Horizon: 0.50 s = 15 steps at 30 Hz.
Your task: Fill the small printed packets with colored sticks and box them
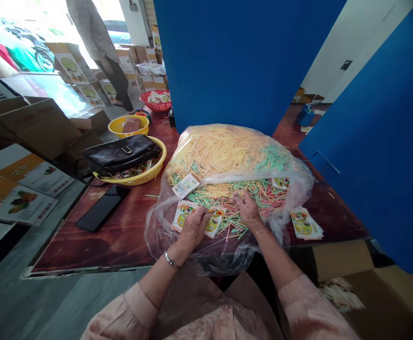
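Observation:
A large clear plastic bag [300, 177] lies open on the table, filled with thin coloured sticks [220, 148] in yellow, green and pink. My left hand [194, 225] is closed, thumb against fingers, over printed packets [215, 223] at the bag's near edge; what it pinches, if anything, is hidden. To its right, my right hand [248, 211] hovers low over the loose sticks with its fingers pinched together. A small yellowish bit shows at those fingertips, too small to name. Another packet [185, 185] rests on the bag's fold, and one more [280, 182] lies among the sticks.
A stack of packets [305, 224] sits right of the bag. On the left are a phone [102, 208] and a black handbag [121, 153] on a yellow basket [160, 163]. Blue panels [228, 61] rise behind. Cartons [25, 189] flank the table; a person [100, 47] stands beyond.

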Motion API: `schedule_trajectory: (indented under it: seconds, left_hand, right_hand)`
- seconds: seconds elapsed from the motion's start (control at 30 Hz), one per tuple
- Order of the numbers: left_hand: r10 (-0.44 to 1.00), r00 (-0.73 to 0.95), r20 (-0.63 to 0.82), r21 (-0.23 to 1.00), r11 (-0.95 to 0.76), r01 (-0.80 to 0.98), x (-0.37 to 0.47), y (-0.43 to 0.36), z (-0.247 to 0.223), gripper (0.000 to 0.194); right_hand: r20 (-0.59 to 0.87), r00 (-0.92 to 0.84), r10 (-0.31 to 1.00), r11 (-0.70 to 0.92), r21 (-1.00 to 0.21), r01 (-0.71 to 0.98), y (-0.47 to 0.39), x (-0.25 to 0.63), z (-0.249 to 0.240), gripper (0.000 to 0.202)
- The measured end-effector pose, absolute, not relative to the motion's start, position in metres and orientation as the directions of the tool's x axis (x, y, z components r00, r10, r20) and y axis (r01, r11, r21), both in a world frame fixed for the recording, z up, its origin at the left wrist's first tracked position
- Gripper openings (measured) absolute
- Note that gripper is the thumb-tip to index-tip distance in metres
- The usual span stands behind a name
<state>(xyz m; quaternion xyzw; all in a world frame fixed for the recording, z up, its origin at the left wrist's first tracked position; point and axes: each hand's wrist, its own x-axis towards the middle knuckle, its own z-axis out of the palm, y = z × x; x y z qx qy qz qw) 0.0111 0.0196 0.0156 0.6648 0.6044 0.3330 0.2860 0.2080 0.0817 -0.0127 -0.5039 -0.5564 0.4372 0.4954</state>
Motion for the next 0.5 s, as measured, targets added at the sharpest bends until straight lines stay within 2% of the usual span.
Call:
schedule_trajectory:
  seconds: [0.13, 0.2, 0.37, 0.5]
  left_hand:
    - [0.987, 0.134, 0.092, 0.754, -0.157, 0.638, 0.018, 0.02, 0.015, 0.022]
    - [0.988, 0.141, 0.066, 0.753, -0.142, 0.642, 0.021, 0.021, 0.015, 0.026]
    - [0.988, 0.151, 0.044, 0.782, -0.128, 0.61, 0.022, 0.02, 0.015, 0.025]
    - [0.989, 0.139, 0.047, 0.801, -0.12, 0.587, 0.023, 0.017, 0.016, 0.026]
  right_hand:
    - [0.089, 0.175, 0.981, 0.128, -0.966, -0.226, 0.087, 0.205, 0.006, 0.016]
    - [0.093, 0.21, 0.973, 0.157, -0.937, -0.313, 0.086, 0.204, 0.021, 0.016]
    - [0.179, 0.161, 0.971, 0.221, -0.928, -0.3, 0.075, 0.2, 0.05, 0.017]
    - [0.156, 0.047, 0.987, 0.163, -0.942, -0.295, 0.066, 0.191, 0.055, 0.018]
